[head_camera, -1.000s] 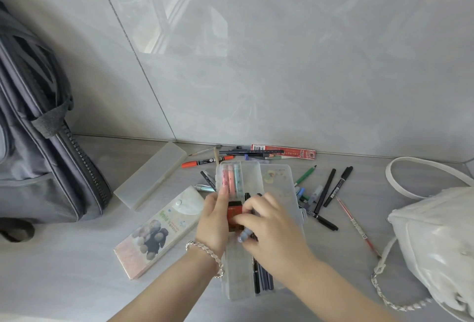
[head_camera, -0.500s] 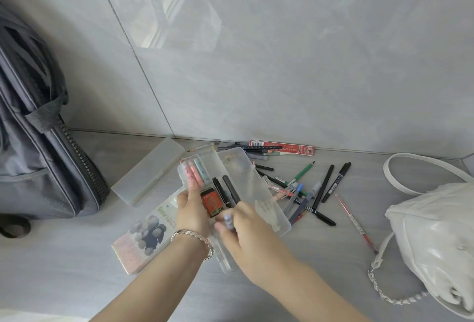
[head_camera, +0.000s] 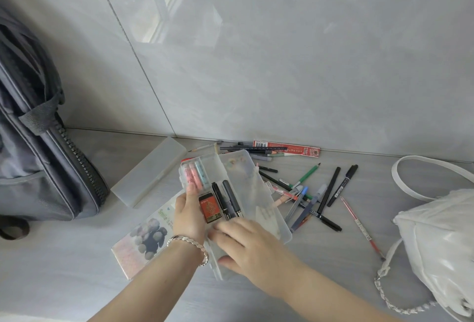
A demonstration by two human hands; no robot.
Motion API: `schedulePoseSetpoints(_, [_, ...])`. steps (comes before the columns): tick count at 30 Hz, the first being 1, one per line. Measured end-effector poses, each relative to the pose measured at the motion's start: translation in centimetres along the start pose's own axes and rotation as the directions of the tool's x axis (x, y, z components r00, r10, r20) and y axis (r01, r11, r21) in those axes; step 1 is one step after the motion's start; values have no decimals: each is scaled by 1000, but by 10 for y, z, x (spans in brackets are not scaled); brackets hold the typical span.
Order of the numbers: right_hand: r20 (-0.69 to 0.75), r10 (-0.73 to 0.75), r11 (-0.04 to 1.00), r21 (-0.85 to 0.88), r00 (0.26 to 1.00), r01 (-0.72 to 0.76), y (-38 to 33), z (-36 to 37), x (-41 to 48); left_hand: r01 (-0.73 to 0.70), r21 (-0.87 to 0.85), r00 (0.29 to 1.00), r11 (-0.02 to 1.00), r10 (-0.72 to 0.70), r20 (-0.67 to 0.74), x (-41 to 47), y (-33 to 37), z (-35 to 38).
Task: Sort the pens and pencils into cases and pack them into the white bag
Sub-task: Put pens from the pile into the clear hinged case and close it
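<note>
An open clear plastic case (head_camera: 246,188) is tilted over the counter. It holds pastel highlighters (head_camera: 196,174), an orange lead box (head_camera: 210,207) and two black markers (head_camera: 228,201). My left hand (head_camera: 188,215) grips the case's left edge, thumb on the highlighters. At the case's near end my right hand (head_camera: 246,247) holds it, fingers on top and thumb beneath. Several loose pens and pencils (head_camera: 305,193) lie to the right of the case. The white bag (head_camera: 441,239) sits at the right edge.
A grey backpack (head_camera: 33,154) stands at the left. A frosted shut case (head_camera: 151,170) and a printed case (head_camera: 143,239) lie left of my hands. A red pencil box (head_camera: 287,149) lies by the wall. A red pen (head_camera: 359,224) lies near the bag.
The clear case has swung leftward and tilted, uncovering pens that lay under its lid. My right hand has slid from the case's middle to its near end.
</note>
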State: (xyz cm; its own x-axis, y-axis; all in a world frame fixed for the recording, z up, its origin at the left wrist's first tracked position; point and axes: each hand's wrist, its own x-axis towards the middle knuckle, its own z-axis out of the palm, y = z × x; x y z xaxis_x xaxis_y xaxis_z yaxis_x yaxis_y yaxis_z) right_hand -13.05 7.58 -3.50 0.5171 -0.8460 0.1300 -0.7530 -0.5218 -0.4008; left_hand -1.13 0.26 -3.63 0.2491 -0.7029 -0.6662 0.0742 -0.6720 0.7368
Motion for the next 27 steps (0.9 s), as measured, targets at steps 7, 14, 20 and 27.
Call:
schedulePoseSetpoints(7, [-178,-139,984,88,974,156,23,3,5,3,60,1000,998,-1,-27,14,1,2])
schedulePoseSetpoints(14, [-135,665,745,190,734,-640,140,-19,62,-120,136,989,983,131,-76,20,26,3])
schedulePoseSetpoints(20, [208,578,812,-239,789,-532,168,1,87,-120,176,982,977,143,-125,30,36,-6])
schedulePoseSetpoints(27, [40,670,740,34,741,-671,146,-23,83,-77,49,984,996,84,-155,40,53,-21])
